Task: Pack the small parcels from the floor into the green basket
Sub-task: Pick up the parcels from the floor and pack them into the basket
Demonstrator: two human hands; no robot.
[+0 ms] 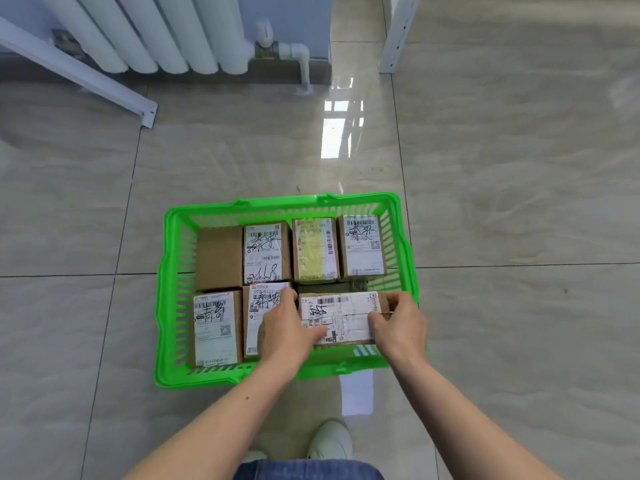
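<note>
Parcel in your hands [341, 317], near right corner of the green basket [166, 271]: you can read "P8…97" beside a barcode.
Near-row parcel [265, 306] just left of it: "007-0203".
Far-row second parcel from the left [266, 252]: handwritten "8", remainder unclear to you.

Seven labelled parcels [266, 252] in green basket [166, 289]

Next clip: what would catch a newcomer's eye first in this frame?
The bright green basket on the pale tiled floor, packed with labelled cardboard parcels in two rows. At its near right corner, the left hand and right hand hold a sideways parcel by its ends. A white radiator stands against the wall at top left.
</note>
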